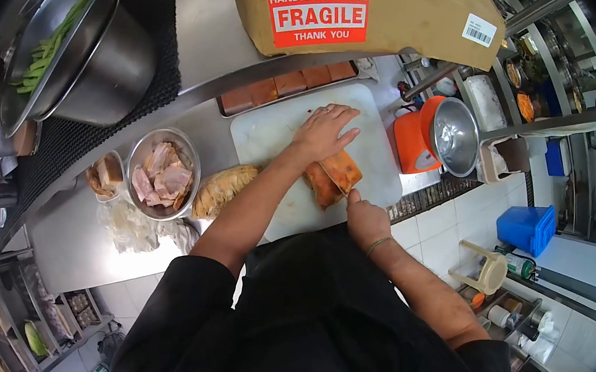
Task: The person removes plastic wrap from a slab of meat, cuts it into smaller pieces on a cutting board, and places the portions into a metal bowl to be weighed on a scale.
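Note:
On a white cutting board [275, 127] lies an orange-brown slab of meat in two parts, a far piece [341, 169] and a near piece [323, 189]. A thin bright knife blade [334, 178] seems to run between them. My right hand [368, 223] is closed at the near end of that line, its fist hiding the handle. My left hand [325, 131] is stretched out, its fingers extended over the board and its palm by the upper-left end of the meat. How firmly it presses cannot be seen.
A tray of brown blocks [280, 89] lies behind the board. Left are a steel bowl of meat pieces [163, 178] and a wrapped yellowish bundle [227, 191]. An orange scale [413, 144] with a steel bowl [455, 137] stands right. A cardboard sheet [407, 21] overhangs the back.

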The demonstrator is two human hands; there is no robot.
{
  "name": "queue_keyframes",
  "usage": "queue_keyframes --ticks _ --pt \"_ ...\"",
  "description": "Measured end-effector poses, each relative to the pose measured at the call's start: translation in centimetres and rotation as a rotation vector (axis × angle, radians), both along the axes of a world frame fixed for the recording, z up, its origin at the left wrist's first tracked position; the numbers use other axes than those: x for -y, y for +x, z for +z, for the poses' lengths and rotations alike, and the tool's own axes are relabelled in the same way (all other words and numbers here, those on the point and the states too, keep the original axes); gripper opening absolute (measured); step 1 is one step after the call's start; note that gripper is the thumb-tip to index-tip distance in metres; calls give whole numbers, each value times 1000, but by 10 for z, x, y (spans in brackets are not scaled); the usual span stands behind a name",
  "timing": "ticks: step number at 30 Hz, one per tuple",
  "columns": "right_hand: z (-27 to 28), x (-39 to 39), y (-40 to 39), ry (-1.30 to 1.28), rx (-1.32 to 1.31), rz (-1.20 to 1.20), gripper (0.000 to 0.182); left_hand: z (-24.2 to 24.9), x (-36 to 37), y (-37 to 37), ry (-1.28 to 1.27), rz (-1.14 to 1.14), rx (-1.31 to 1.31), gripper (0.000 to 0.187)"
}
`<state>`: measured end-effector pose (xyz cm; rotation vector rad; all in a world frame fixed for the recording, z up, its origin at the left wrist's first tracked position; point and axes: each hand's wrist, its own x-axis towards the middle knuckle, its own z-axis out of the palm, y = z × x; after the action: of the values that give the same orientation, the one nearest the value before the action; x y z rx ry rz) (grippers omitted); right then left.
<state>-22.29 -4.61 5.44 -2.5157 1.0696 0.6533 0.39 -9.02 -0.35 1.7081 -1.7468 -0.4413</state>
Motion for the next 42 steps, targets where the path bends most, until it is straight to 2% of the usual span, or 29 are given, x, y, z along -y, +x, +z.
queue_keyframes --ticks 3,8,11,17,21,27,33,36,40,42 --pt "-3 -3 -1 -15 24 12 17 -7 -1 1 -12 41 8 48" --pt "6 -1 13 -24 -7 5 16 -29 2 5 0 -44 -121 50" --pt "-1 2 3 -54 -1 65 17 -21 -3 1 1 -41 -47 51" --pt "-39 -3 -11 -108 41 31 18 4 -5 -4 26 -36 67 51" --pt "-33 -7 -9 -63 88 16 18 -7 -1 1 -9 -30 91 53" --pt "-13 2 1 -47 81 25 19 -16 2 4 84 -9 -16 52" --pt "-61 -8 -20 -60 110 -10 20 3 -3 -13 -30 -52 314 45" --pt "-63 -2 -20 -46 147 -13 20 -1 -1 -8 -17 -19 271 45" --pt "-17 -3 -3 -10 115 -16 18 -27 6 4 21 -23 84 46" --pt "-13 -5 4 -4 102 -28 17 -30 6 7 71 -29 24 46"
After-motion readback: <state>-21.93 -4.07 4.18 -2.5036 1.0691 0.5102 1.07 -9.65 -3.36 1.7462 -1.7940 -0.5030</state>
